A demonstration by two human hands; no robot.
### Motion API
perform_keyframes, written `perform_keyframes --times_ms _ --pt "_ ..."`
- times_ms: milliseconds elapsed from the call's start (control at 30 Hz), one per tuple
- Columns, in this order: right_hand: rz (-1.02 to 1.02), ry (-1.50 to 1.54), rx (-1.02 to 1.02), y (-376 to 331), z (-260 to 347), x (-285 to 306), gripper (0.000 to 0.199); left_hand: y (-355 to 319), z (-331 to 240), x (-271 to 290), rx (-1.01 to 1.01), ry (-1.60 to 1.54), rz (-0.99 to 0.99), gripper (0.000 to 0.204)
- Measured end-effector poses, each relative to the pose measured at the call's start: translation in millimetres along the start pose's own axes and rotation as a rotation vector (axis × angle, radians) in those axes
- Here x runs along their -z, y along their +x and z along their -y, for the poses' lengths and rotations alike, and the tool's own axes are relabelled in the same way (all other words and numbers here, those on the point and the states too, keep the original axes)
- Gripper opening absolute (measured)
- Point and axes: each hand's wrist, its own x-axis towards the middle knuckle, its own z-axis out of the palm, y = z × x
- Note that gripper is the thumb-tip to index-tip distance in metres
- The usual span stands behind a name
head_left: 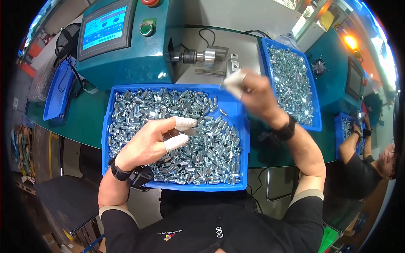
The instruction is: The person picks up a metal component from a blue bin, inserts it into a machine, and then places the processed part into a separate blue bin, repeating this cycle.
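Observation:
My left hand (149,141) is over a blue tray (175,187) heaped with small shiny metal fittings (181,162). White covers sit on its thumb and index finger, which are spread apart with no part visible between them. My right hand (253,90), smeared by motion, is raised above the tray's far right corner, close to a metal fixture block (233,63). White covers show on its fingertips too; whether it holds anything I cannot make out. Left of that block, a spindle with a silver round head (209,57) sticks out of a green machine (126,69).
The machine carries a lit screen (104,29), a green button (146,29) and a red knob (149,2). A second blue tray of fittings (291,84) stands at the right. Further right, another person (365,162) works at a similar machine. A black chair (67,194) is at the left.

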Motion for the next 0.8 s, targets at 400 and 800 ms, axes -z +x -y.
perform_keyframes --times_ms 400,800 --pt "-0.211 0.291 -0.414 26.2 -50.5 15.6 0.016 3.3 -2.1 1.0 0.04 -0.033 0.027 0.043" --pt "-0.106 -0.177 -0.077 32.7 -51.4 24.7 0.011 2.9 -0.6 0.2 0.031 -0.03 0.034 0.04"
